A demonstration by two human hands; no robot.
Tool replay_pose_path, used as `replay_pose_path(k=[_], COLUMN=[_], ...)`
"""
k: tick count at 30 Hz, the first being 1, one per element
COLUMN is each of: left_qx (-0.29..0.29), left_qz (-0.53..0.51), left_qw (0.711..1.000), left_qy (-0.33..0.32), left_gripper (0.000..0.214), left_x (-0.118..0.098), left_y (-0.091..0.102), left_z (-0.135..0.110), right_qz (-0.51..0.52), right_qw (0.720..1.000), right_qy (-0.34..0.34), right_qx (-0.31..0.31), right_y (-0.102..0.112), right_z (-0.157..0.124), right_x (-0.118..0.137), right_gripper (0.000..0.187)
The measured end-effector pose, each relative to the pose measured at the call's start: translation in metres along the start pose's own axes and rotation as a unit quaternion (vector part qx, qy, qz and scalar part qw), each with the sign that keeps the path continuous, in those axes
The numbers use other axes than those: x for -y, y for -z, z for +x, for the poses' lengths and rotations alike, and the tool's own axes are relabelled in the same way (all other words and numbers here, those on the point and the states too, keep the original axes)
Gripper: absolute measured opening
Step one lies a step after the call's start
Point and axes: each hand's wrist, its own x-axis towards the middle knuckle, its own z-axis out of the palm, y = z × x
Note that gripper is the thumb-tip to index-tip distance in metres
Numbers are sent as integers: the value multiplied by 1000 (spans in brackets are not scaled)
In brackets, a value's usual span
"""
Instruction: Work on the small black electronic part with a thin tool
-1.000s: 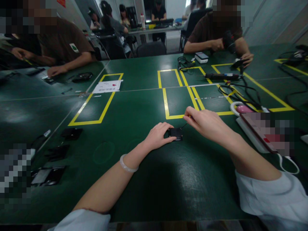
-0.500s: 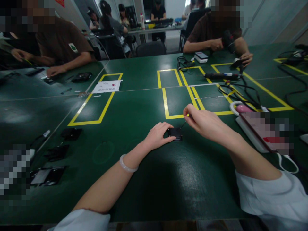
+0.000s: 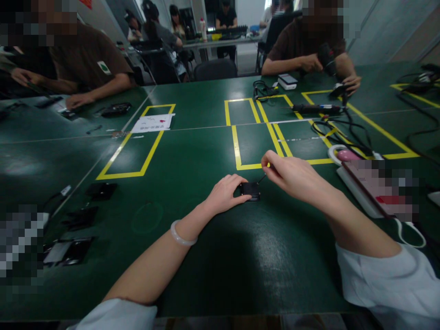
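Note:
On the green table a small black rectangular part (image 3: 251, 189) lies flat, with tiny brass-coloured spots at its edges. My left hand (image 3: 227, 194) grips it from the left, thumb along the near side and fingers on the far side. A thin dark rod-like tool (image 3: 261, 178) is pinched in the fingertips of my right hand (image 3: 286, 173). It slants down to the part's far right corner, where its tip seems to touch. The upper end of the tool is hidden in my fingers, so its exact kind does not show.
Several black parts (image 3: 79, 216) lie at the left. A pen-shaped black tool (image 3: 318, 109) with cables, a pink-and-white item (image 3: 348, 155) and a blurred flat case (image 3: 378, 188) are on the right. Yellow tape (image 3: 237, 149) marks the table. Two co-workers work across from me.
My hands and the black part stay almost exactly in place; my right hand's fingers shift very slightly. At far left, a co-worker's hand has moved a little.

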Motion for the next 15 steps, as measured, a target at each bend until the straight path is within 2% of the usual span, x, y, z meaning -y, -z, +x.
replay_pose_path(k=[7, 15], left_qx=[0, 5], left_qz=[-2, 5], left_qw=[1000, 1000], left_qy=[0, -1], left_gripper=[36, 35], left_x=[-1, -1], left_y=[1, 2], left_z=[1, 1], right_qz=[-29, -8], right_qw=[1000, 1000], right_qy=[-5, 3], right_qx=[2, -1], right_y=[1, 1], right_z=[-1, 0], right_x=[2, 0], right_gripper=[29, 23])
